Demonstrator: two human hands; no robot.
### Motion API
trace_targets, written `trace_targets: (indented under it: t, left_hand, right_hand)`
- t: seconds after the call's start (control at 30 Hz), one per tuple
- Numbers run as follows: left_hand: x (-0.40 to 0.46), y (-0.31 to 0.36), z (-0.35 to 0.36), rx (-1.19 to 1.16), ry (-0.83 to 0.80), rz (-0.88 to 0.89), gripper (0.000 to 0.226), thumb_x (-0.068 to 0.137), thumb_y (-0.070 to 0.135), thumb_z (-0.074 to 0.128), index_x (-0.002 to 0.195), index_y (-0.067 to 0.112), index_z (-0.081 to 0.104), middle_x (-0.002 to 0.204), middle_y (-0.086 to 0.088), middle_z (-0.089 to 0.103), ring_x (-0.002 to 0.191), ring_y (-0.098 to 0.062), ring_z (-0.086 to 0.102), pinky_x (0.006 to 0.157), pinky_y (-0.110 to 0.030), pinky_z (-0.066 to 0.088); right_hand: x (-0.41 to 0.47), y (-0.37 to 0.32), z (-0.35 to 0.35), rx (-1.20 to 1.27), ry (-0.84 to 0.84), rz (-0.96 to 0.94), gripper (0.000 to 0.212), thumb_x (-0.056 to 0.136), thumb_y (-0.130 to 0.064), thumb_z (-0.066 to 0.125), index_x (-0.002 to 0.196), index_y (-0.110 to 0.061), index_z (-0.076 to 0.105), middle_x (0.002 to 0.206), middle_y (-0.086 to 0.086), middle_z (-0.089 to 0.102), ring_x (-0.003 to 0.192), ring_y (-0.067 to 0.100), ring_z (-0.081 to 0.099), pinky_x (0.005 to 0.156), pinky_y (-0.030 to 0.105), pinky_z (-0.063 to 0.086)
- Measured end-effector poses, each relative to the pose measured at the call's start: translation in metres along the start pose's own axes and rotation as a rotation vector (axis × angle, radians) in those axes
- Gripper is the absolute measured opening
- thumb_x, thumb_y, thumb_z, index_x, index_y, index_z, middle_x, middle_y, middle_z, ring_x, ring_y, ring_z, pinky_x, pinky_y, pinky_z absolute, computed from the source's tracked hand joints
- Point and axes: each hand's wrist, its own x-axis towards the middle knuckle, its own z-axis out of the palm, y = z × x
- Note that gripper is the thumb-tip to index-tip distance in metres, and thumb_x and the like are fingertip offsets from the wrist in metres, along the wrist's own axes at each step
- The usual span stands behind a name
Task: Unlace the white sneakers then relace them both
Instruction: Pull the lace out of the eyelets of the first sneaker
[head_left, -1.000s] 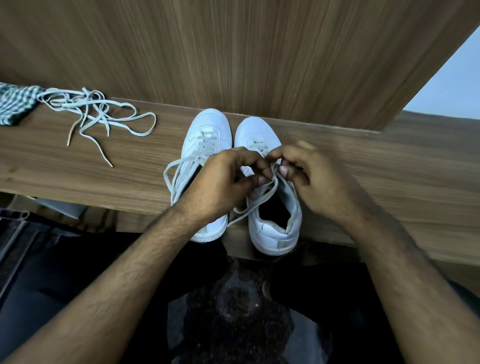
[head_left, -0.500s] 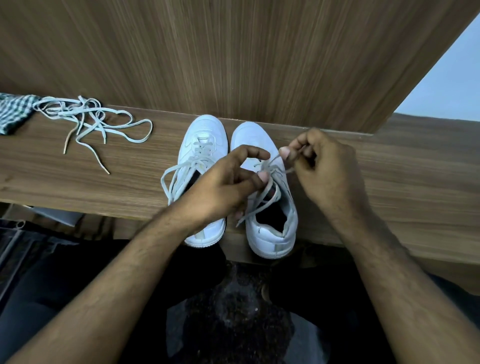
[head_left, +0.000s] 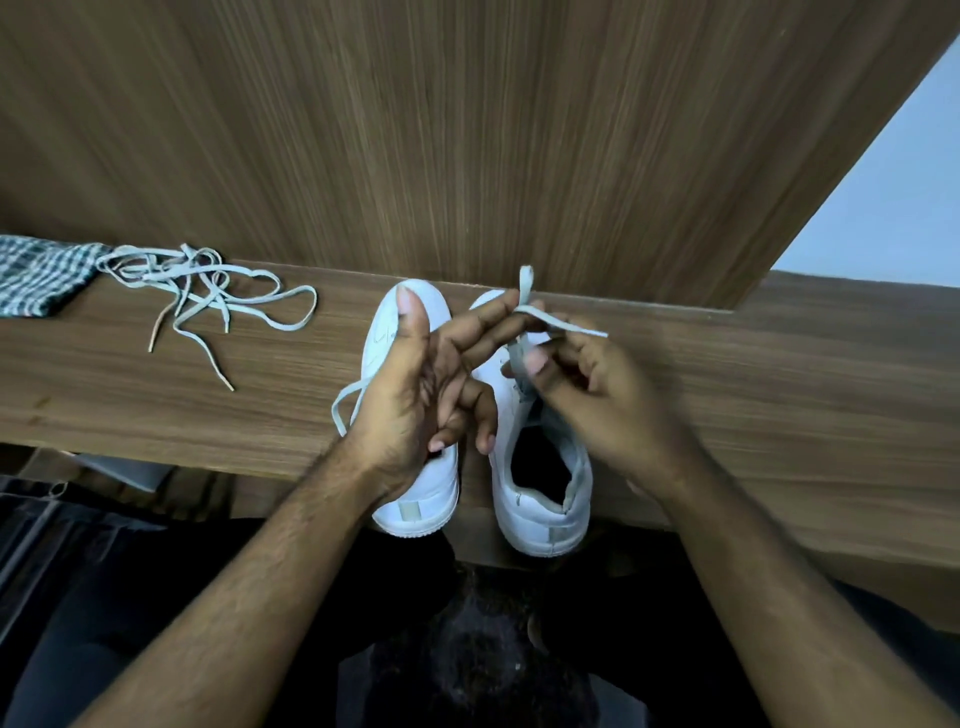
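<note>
- The left hand (head_left: 415, 395) is raised over the sneakers with thumb straight up and the two smaller fingers loosely curled; its longer fingers reach right and meet the lace (head_left: 524, 312) where it bends, though whether they pinch it or only touch it cannot be told.
- The right hand (head_left: 587, 384) has its fingers curled round the same lace just below that bend, so it holds the strand lifted off the right sneaker (head_left: 540, 493).
- That strand runs up from the right sneaker's eyelets, so the step in hand looks like working this lace through them, whether out or in cannot be told; best done one crossing at a time, drawing straight along the eyelet line while the other hand steadies the shoe.
- Keep the free tail flat and untwisted, and away from the neighbouring shoe's loops.
- The left sneaker (head_left: 415, 499) stands just beside the right one, a lace loop (head_left: 345, 405) hanging off its left side; both have toes at the shelf's back edge and heels over its front edge.
- A spare lace (head_left: 208, 291) lies tangled toward the left end of the wooden shelf (head_left: 805, 389), touching a checked cloth (head_left: 36, 280) at the far left.
- A wood-grain panel (head_left: 467, 130) rises behind; pale wall shows at the upper right.
</note>
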Motion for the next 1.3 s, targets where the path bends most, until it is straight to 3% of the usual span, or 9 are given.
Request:
trace_targets:
  t: [0.17,0.3,0.47,0.6,0.7,0.8,0.93,1.17,1.3]
  left_hand:
    - [0.001,0.001,-0.002,-0.017,0.105,-0.026,0.093,0.090,0.074,0.006,0.140,0.012,0.055,0.138,-0.002,0.065,0.038,-0.017,0.055,0.030,-0.022,0.018]
    - [-0.004,0.000,0.000,0.052,0.159,-0.039,0.090,0.089,0.075,0.010,0.138,0.017,0.059,0.134,-0.002,0.068,0.057,-0.026,0.071,0.033,-0.022,0.026]
    - [-0.006,0.003,0.006,0.182,0.167,-0.033,0.076,0.100,0.064,0.019,0.138,0.012,0.058,0.130,-0.001,0.070,0.063,-0.027,0.073,0.034,-0.020,0.028]
    - [-0.007,0.001,0.014,0.305,0.160,0.097,0.012,0.095,0.009,0.065,0.104,0.002,0.070,0.074,-0.003,0.072,0.048,-0.003,0.057,0.050,-0.009,0.037]
    - [-0.005,-0.007,0.009,0.355,0.094,0.090,0.011,0.086,0.015,0.078,0.090,0.018,0.067,0.056,-0.004,0.051,0.050,-0.017,0.038,0.052,-0.028,0.028]
    - [-0.004,-0.007,0.008,0.356,0.089,0.100,0.011,0.093,0.019,0.073,0.085,0.013,0.067,0.064,-0.021,0.051,0.062,-0.024,0.045,0.061,-0.039,0.034]
    - [-0.003,-0.002,0.004,0.344,0.203,0.164,0.029,0.098,0.038,0.065,0.083,0.014,0.071,0.082,-0.009,0.060,0.074,-0.022,0.055,0.069,-0.030,0.043]
    - [-0.005,0.007,0.005,-0.070,0.251,0.212,0.021,0.100,0.014,0.055,0.082,0.013,0.066,0.091,-0.004,0.066,0.076,-0.009,0.062,0.067,-0.020,0.049]
    - [-0.003,0.010,-0.006,-0.160,0.270,0.209,0.023,0.099,0.022,0.050,0.085,0.020,0.069,0.094,-0.003,0.065,0.078,-0.016,0.060,0.068,-0.028,0.045]
  right_hand:
    - [0.000,-0.004,0.001,0.035,0.082,-0.035,0.015,0.099,-0.020,0.066,0.113,-0.020,0.070,0.096,-0.001,0.076,0.092,0.015,0.071,0.090,0.051,0.055]
    - [-0.003,-0.007,-0.001,0.026,0.175,-0.109,0.027,0.090,-0.026,0.077,0.114,-0.028,0.067,0.093,0.004,0.070,0.084,0.029,0.067,0.079,0.048,0.057]
    - [-0.010,-0.013,-0.003,-0.088,0.176,-0.235,0.014,0.093,-0.018,0.074,0.105,-0.022,0.073,0.093,-0.006,0.074,0.092,0.012,0.071,0.084,0.040,0.056]
    - [-0.010,-0.018,-0.001,0.021,0.229,-0.259,0.008,0.096,-0.012,0.067,0.101,-0.013,0.074,0.092,-0.003,0.078,0.088,0.015,0.074,0.078,0.028,0.056]
    - [-0.010,-0.024,-0.005,0.139,0.244,-0.321,0.017,0.102,-0.008,0.057,0.112,-0.011,0.070,0.104,0.001,0.078,0.095,0.010,0.072,0.079,0.022,0.051]
    - [-0.008,-0.024,-0.007,0.223,0.243,-0.377,0.030,0.104,0.001,0.048,0.132,-0.004,0.056,0.130,0.007,0.069,0.122,0.014,0.064,0.097,0.023,0.049]
    - [-0.003,-0.018,-0.006,0.167,0.146,-0.385,0.044,0.104,0.004,0.044,0.148,0.003,0.038,0.148,0.014,0.053,0.143,0.018,0.045,0.117,0.034,0.036]
    - [-0.011,-0.031,-0.006,0.523,-0.002,-0.214,0.033,0.105,-0.016,0.044,0.135,-0.006,0.053,0.113,0.015,0.073,0.108,0.022,0.069,0.089,0.028,0.051]
    - [-0.007,-0.016,-0.005,0.056,-0.011,-0.179,0.036,0.097,-0.025,0.064,0.132,-0.024,0.056,0.115,0.001,0.068,0.104,0.015,0.065,0.090,0.031,0.051]
